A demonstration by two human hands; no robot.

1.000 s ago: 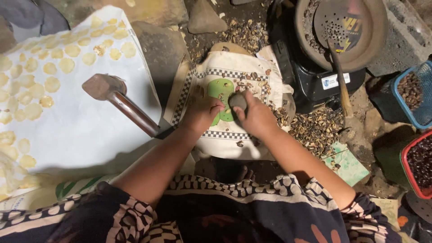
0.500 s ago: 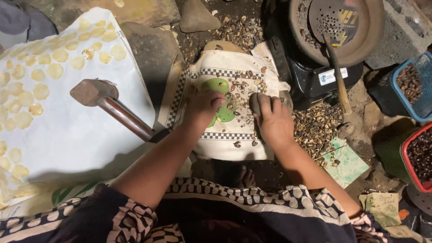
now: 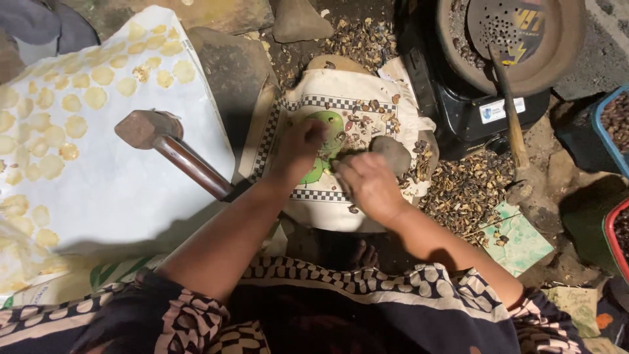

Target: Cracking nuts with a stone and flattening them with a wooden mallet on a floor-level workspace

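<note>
Since 0.5 s ago the right hand (image 3: pixel 370 183) has pulled nearer w/ fingers curled shut; can't tell if it grips anything. The grey rounded stone (image 3: pixel 393 154) now lies bare just beyond it, released. Left hand (image 3: pixel 303 147) stays on the white cloth w/ green print & checkered border (image 3: pixel 341 105), fingertips pinched over the green patch amid brown shell bits (image 3: pixel 367 115). Left: wooden mallet (image 3: pixel 170 147) on white sheet of pale yellow discs (image 3: pixel 118 196). Far right: black stove w/ round pan (image 3: pixel 485 85).
</note>
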